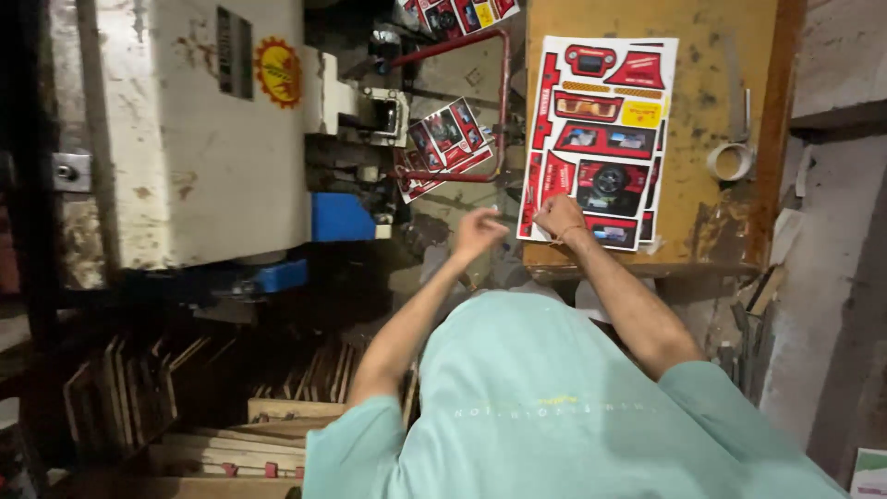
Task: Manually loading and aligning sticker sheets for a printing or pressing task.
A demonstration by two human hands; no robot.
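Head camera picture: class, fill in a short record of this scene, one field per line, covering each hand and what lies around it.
right hand: rests on the near edge of the stack of printed sheets
left hand: raised, holds nothing, blurred
sheets: red and white, on a yellow table
tape roll: right of the sheets
machine: cream, to the left

A single head-worn camera looks steeply down past the person's teal shirt (545,407) and both forearms. It sits close above the shoulders, facing a yellow worktable (730,120) ahead at upper right and a cream-coloured machine (194,129) at upper left, with wooden boards (222,407) at lower left.
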